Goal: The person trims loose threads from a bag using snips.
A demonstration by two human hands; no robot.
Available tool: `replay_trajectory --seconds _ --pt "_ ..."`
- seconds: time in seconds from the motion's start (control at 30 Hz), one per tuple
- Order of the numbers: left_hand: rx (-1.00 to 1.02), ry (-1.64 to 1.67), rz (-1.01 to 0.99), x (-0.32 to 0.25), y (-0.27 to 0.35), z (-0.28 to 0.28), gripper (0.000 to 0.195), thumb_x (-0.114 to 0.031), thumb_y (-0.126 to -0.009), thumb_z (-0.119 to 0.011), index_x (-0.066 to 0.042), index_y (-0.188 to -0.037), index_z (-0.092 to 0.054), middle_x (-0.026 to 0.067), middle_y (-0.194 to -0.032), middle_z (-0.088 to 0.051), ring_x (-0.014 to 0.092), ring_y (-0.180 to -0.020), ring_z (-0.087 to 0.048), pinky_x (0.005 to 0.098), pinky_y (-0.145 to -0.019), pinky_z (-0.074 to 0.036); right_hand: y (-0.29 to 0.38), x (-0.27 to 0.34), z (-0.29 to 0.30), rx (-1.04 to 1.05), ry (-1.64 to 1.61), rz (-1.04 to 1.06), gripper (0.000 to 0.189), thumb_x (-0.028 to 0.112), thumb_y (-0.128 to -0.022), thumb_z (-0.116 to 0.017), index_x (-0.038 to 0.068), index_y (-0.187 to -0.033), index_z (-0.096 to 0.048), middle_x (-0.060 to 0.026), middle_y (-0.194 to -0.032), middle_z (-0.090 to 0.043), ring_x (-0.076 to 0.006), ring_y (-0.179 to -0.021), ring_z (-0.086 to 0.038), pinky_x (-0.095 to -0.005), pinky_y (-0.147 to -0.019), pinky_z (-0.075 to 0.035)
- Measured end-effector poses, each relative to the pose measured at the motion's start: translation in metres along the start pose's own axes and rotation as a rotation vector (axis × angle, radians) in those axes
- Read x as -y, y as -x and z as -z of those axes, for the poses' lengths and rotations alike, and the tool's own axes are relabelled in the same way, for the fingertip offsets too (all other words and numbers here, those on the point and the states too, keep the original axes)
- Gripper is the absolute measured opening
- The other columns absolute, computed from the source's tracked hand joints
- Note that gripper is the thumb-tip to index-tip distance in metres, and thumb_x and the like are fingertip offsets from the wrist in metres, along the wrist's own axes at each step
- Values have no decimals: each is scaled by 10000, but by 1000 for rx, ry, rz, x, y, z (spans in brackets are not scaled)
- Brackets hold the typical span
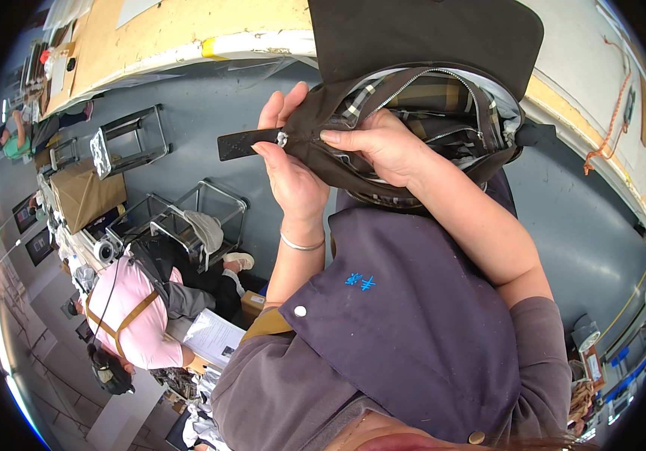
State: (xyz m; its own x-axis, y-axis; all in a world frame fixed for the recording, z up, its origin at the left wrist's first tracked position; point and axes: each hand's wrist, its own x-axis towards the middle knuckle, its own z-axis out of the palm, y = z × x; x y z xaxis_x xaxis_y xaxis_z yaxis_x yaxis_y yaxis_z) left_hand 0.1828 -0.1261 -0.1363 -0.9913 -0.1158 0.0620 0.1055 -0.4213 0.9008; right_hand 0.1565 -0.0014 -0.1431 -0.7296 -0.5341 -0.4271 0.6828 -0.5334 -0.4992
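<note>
A dark brown bag (334,96) with a plaid lining is held in front of me. Its flap (430,34) is folded back over the table edge, so the mouth gapes. A silver zipper (399,90) curves along the inner opening. My left hand (297,175), with a bangle on its wrist, cups the bag's left end, the thumb beside a short black strap tab (247,145) and the fingers partly hidden behind the bag. Whitish material (282,139) shows at the tab's base. My right hand (388,146) reaches into the mouth, thumb pressed on the side wall, its fingers mostly hidden inside.
A worn worktable (233,22) runs across the top. On its right part lies an orange cord (605,149). Metal-framed stools (131,141) stand at left on the grey floor (199,124). A co-worker in pink (131,315) sits behind my left side.
</note>
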Motion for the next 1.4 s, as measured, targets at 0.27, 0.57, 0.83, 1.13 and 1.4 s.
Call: replay_trajectory --seconds 0.27,0.57,0.83,1.13,1.4 --pt "-8 107 9 -1 0 -1 558 -499 -955 -232 -144 -1385 -252 201 -1377 -361 311 -1296 -328 454 -1054 -311 -4 -3 0 -2 12 -9 327 33 -816 -615 -15 -1133 -552 -90 -1070 -593 -168 -995 -558 -302 -843 -450" --pt "110 30 8 -1 1 6 570 -505 -952 -232 -161 -1407 -220 214 -1391 -337 318 -1299 -325 450 -1053 -313 -2 0 -2 145 -37 -73 341 117 -861 -612 -20 -1160 -522 -82 -1108 -569 -169 -1019 -541 -314 -876 -447" --pt "125 -17 -11 -4 -7 12 634 -561 -925 -245 -150 -1407 -217 224 -1396 -315 333 -1292 -330 462 -1046 -318 0 -2 -7 97 63 -12 314 99 -867 -593 -31 -1145 -524 -95 -1101 -571 -159 -995 -554 -298 -842 -464" --pt "130 -124 39 -10 -2 5 660 -580 -915 -253 -134 -1401 -228 232 -1389 -319 326 -1295 -324 452 -1052 -312 5 0 -17 94 68 35 258 26 -857 -572 14 -1112 -533 -67 -1035 -588 -128 -948 -566 -283 -803 -480" --pt "73 -169 -62 -15 -7 14 640 -560 -927 -255 -64 -1317 -362 216 -1340 -396 358 -1267 -359 473 -1029 -337 8 -10 -17 73 -34 120 241 8 -845 -570 2 -1086 -551 -59 -1023 -594 -120 -934 -564 -269 -791 -472"
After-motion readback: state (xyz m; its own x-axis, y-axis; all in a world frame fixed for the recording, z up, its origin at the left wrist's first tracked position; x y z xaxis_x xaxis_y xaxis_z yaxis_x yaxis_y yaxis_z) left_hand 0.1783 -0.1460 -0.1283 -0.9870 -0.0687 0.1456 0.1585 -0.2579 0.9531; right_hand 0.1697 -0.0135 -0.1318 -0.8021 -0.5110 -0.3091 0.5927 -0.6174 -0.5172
